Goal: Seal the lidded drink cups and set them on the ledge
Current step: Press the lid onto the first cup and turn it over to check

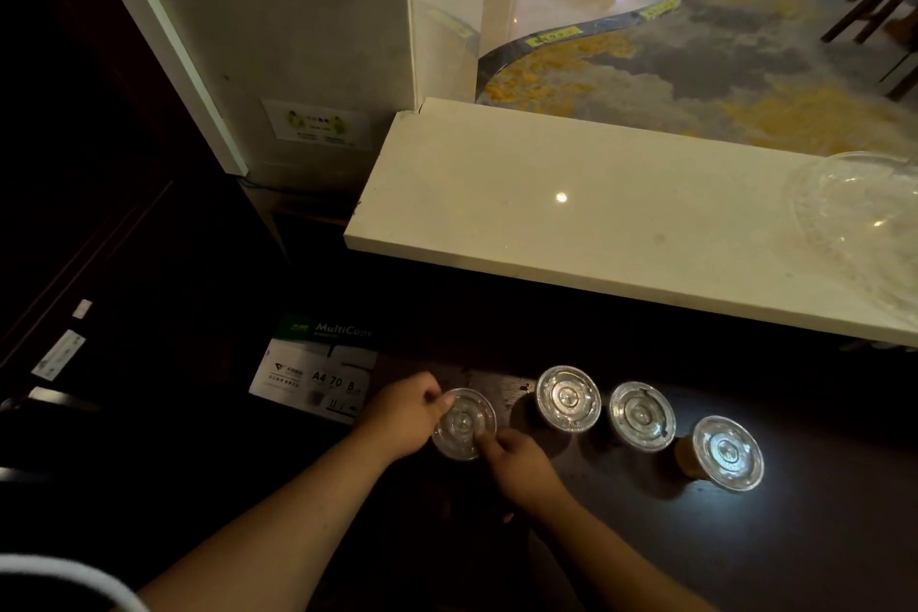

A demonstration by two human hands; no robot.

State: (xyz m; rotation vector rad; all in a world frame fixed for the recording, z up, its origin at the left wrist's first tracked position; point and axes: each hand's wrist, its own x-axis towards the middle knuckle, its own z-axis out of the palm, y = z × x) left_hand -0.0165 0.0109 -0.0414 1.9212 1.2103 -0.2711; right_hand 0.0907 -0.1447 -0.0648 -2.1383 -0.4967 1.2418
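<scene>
Several drink cups with clear round lids stand in a row on a dark counter (819, 537). Both hands hold the leftmost cup (464, 422): my left hand (405, 415) grips its left rim, and my right hand (519, 462) pinches its lower right rim. To the right stand a second cup (568, 398), a third cup (642, 416) and a fourth cup (726, 452) with brown drink showing at its side. Above the counter runs the pale stone ledge (546, 214).
A clear plastic dish or lid (864, 219) lies at the ledge's right end. A paper ream box marked A4 (320, 370) sits to the left of the cups. A pale pillar (278, 30) rises at the ledge's left end; patterned floor lies beyond.
</scene>
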